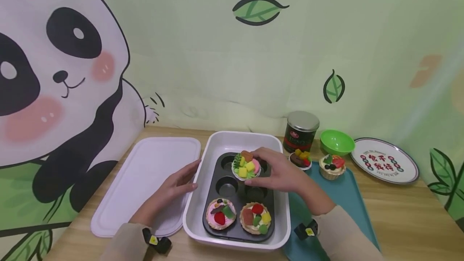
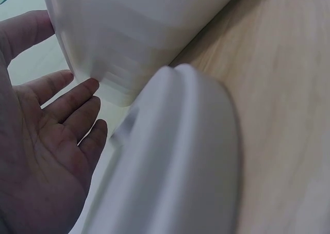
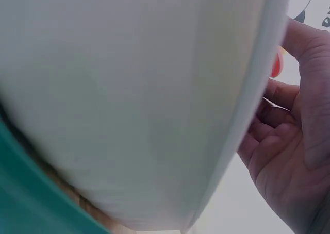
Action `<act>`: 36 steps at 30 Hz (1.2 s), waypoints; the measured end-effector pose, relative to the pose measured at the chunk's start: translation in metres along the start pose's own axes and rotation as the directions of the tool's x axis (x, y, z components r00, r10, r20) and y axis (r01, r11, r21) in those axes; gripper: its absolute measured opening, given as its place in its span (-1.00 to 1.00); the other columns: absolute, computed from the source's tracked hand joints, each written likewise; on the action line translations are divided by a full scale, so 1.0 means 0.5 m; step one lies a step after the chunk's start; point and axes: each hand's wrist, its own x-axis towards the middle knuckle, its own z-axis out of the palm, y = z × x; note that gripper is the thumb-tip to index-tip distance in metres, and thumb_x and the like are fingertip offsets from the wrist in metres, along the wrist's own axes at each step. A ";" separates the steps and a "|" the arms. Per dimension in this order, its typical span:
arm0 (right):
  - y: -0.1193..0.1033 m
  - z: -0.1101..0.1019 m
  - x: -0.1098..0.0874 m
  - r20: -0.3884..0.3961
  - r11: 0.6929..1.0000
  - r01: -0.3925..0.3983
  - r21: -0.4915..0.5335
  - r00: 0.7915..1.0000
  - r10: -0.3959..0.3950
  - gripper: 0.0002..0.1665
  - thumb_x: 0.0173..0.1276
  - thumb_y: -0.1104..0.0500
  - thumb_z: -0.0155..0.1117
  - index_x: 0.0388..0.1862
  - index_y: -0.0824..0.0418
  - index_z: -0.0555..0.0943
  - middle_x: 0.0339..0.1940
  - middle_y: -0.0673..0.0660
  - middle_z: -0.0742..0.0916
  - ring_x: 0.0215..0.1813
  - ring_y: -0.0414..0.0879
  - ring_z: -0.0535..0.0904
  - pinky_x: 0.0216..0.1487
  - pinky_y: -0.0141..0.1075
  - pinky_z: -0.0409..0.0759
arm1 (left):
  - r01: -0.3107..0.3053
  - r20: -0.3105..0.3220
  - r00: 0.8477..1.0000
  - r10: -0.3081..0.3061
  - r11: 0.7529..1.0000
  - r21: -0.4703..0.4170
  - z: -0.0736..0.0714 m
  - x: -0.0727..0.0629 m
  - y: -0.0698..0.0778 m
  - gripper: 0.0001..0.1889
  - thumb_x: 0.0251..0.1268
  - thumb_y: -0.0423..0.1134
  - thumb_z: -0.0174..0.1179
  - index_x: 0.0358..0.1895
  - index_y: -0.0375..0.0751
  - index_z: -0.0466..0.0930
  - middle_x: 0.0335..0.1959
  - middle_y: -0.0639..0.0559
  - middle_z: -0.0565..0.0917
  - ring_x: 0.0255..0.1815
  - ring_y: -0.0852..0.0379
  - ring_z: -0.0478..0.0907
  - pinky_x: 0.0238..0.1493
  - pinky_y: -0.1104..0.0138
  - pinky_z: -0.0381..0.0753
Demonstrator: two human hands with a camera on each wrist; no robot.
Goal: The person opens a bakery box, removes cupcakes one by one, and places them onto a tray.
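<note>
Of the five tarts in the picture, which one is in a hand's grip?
The tart at the far end of the black pan: it alone is in the right hand's grip.

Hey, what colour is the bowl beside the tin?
The bowl is bright green; it shows best in the head view.

Left hand point(image 2: 49, 141) against white tub point(image 2: 124, 33)
</note>
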 end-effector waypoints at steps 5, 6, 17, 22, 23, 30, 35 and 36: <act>-0.002 -0.013 -0.007 -0.007 1.000 0.007 -0.009 1.000 -0.007 -0.27 0.13 -0.28 0.52 0.25 -0.11 0.56 0.08 -0.21 0.64 0.08 -0.22 0.56 0.19 0.03 0.61 | 0.011 -0.009 1.000 -0.011 1.000 0.005 -0.002 0.001 0.001 -0.25 0.37 -0.13 0.21 0.59 0.04 0.15 0.58 -0.06 0.20 0.59 -0.16 0.07 0.52 -0.13 0.00; -0.002 -0.016 -0.010 -0.008 1.000 0.006 -0.013 1.000 -0.006 -0.27 0.13 -0.28 0.52 0.25 -0.11 0.56 0.08 -0.21 0.64 0.08 -0.22 0.57 0.19 0.01 0.61 | 0.013 -0.009 1.000 -0.013 1.000 0.006 -0.003 0.002 0.000 -0.25 0.37 -0.12 0.22 0.59 0.04 0.15 0.58 -0.06 0.21 0.59 -0.15 0.07 0.53 -0.13 0.00; 0.014 -0.052 -0.068 -0.032 0.997 -0.075 -0.022 0.997 0.074 -0.29 0.15 -0.21 0.54 0.28 -0.19 0.53 0.14 -0.20 0.64 0.14 -0.18 0.57 0.19 -0.01 0.63 | 0.041 -0.010 0.999 -0.041 0.999 0.030 0.000 -0.003 -0.003 -0.27 0.38 -0.09 0.20 0.59 0.08 0.16 0.58 -0.04 0.22 0.59 -0.16 0.08 0.52 -0.19 -0.02; 0.034 -0.067 -0.088 -0.052 0.996 -0.082 -0.020 0.995 0.081 -0.28 0.17 -0.16 0.55 0.29 -0.11 0.52 0.15 -0.15 0.65 0.18 -0.14 0.58 0.23 -0.03 0.61 | 0.044 -0.022 0.999 -0.043 0.998 0.037 -0.001 -0.004 -0.002 -0.26 0.37 -0.06 0.21 0.59 0.11 0.16 0.58 -0.02 0.22 0.59 -0.16 0.08 0.52 -0.19 -0.02; 0.038 -0.070 -0.091 -0.053 0.996 -0.088 -0.017 0.995 0.087 -0.27 0.16 -0.15 0.56 0.30 -0.10 0.52 0.16 -0.14 0.65 0.20 -0.13 0.58 0.23 -0.03 0.61 | 0.046 -0.023 0.999 -0.045 0.998 0.039 0.000 -0.004 -0.002 -0.26 0.38 -0.06 0.20 0.59 0.11 0.16 0.58 -0.02 0.22 0.59 -0.16 0.08 0.51 -0.19 -0.02; 0.053 -0.083 -0.112 -0.066 0.993 -0.121 -0.016 0.991 0.120 -0.28 0.15 -0.14 0.57 0.26 -0.03 0.54 0.11 -0.09 0.67 0.18 -0.08 0.61 0.20 0.05 0.62 | 0.065 -0.025 0.998 -0.064 0.997 0.042 0.002 0.001 0.000 -0.28 0.38 -0.04 0.18 0.58 0.16 0.17 0.58 0.00 0.22 0.59 -0.15 0.08 0.50 -0.23 -0.02; 0.057 -0.091 -0.122 -0.080 0.989 -0.138 -0.045 0.988 0.134 -0.29 0.14 -0.14 0.58 0.24 0.01 0.55 0.08 -0.07 0.68 0.13 -0.08 0.62 0.16 0.01 0.65 | 0.070 -0.026 0.997 -0.069 0.997 0.038 0.004 0.000 0.002 -0.28 0.38 -0.04 0.18 0.58 0.16 0.17 0.58 0.00 0.22 0.59 -0.15 0.08 0.50 -0.23 -0.01; 0.058 -0.092 -0.124 -0.082 0.989 -0.141 -0.050 0.987 0.137 -0.29 0.14 -0.14 0.58 0.24 0.02 0.55 0.09 -0.07 0.69 0.13 -0.08 0.62 0.15 0.00 0.66 | 0.071 -0.027 0.997 -0.070 0.997 0.039 0.004 0.000 0.002 -0.28 0.38 -0.05 0.18 0.58 0.16 0.17 0.58 0.00 0.22 0.59 -0.15 0.08 0.50 -0.23 -0.01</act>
